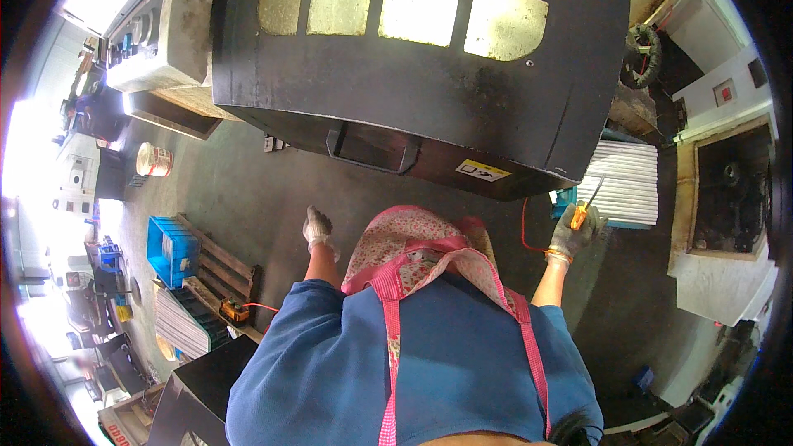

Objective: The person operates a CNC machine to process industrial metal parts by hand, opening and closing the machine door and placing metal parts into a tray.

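Observation:
My right hand (570, 235), in a pale work glove, is closed around the orange handle of a tool (580, 215). A thin dark rod sticks up from the handle, and I cannot make out the tool's exact kind. An orange-red cord or hose (524, 227) runs to the wrist of this hand; where it ends is hidden. Beyond the hand lies a stack of white ribbed strips (626, 182). My left hand (317, 230), gloved too, hangs over the floor beside my apron, touching nothing visible. Its fingers mostly point down out of sight.
Ahead stands a large black machine cover (396, 83) with lit windows, a handle (372, 157) and a yellow label (482, 170). At left are a blue crate (172, 249), a wooden pallet (221, 264) and a white bucket (154, 159). A white machine housing (719, 281) stands right.

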A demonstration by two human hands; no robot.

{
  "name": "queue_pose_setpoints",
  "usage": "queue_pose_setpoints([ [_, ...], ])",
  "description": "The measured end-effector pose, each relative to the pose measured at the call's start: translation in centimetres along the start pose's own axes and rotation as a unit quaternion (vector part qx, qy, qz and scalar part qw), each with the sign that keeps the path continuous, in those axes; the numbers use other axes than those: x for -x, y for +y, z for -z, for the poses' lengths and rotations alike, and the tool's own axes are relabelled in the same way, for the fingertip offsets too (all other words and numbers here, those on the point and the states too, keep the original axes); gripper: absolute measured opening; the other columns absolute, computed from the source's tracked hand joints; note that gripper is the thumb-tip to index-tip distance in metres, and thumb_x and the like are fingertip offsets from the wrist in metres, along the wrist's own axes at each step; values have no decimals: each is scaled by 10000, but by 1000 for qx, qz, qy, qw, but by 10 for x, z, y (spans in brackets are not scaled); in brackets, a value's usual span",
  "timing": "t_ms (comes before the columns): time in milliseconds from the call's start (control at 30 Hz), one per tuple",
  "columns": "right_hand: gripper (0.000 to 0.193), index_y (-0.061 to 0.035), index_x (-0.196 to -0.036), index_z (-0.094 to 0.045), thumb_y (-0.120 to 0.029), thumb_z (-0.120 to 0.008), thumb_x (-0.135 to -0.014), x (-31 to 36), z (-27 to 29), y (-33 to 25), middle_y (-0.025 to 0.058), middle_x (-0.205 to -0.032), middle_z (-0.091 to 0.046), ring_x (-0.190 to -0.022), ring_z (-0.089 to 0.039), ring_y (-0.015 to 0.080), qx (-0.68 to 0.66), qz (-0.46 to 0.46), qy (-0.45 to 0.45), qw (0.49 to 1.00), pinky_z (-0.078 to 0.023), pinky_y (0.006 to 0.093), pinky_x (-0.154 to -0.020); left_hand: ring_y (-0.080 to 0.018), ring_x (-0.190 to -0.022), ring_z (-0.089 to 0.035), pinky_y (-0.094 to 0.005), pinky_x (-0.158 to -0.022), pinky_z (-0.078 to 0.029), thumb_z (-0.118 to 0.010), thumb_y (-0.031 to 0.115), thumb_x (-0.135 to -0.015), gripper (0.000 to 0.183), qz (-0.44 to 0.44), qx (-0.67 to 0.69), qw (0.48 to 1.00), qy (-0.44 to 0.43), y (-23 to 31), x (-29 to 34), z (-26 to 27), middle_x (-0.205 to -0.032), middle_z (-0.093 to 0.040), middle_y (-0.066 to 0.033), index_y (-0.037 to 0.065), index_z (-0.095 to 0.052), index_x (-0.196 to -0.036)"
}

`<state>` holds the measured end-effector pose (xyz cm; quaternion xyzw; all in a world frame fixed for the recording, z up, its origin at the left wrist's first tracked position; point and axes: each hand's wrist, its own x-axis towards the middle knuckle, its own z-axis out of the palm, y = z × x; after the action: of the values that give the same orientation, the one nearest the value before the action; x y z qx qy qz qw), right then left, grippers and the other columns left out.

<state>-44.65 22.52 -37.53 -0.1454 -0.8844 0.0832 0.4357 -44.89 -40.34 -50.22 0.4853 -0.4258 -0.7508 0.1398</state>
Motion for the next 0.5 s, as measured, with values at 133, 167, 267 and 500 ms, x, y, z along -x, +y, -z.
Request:
queue_pose_setpoints([
  [133,270,-63,-985,-662,-329,-708,-988,-3,0,-2,130,-953,-673,-950,-660,366,10,19,18,1000,-379,559,-1180,-192,-534,-538,-360,-513,-433,-737,480,-977,382,-14,6,999,-29,-7,-17,11,-694,-602,-19,120,-648,-886],
  [167,276,-65,-983,-663,-339,-703,-991,-3,0,-1,128,-950,-673,-944,-660,365,16,19,13,1000,-379,560,-1180,-193,-531,-540,-359,-512,-435,-737,481,-976,383,16,23,1000,-14,-9,-22,15,-691,-603,-18,117,-652,-891],
  [267,308,-70,-982,-664,-377,-680,-1001,-1,-2,1,124,-946,-675,-932,-661,360,38,19,3,999,-382,564,-1176,-196,-589,-562,-362,-548,-450,-732,467,-982,372,6,34,999,-20,-17,-37,16,-740,-619,-28,104,-664,-938],
  [500,342,-73,-968,-653,-412,-664,-1011,-2,-2,1,116,-921,-662,-924,-657,350,22,6,1,1000,-428,553,-1125,-240,-831,-643,-375,-753,-524,-678,355,-1044,336,-72,67,989,-111,31,-22,-49,-977,-699,-65,32,-694,-1137],
])
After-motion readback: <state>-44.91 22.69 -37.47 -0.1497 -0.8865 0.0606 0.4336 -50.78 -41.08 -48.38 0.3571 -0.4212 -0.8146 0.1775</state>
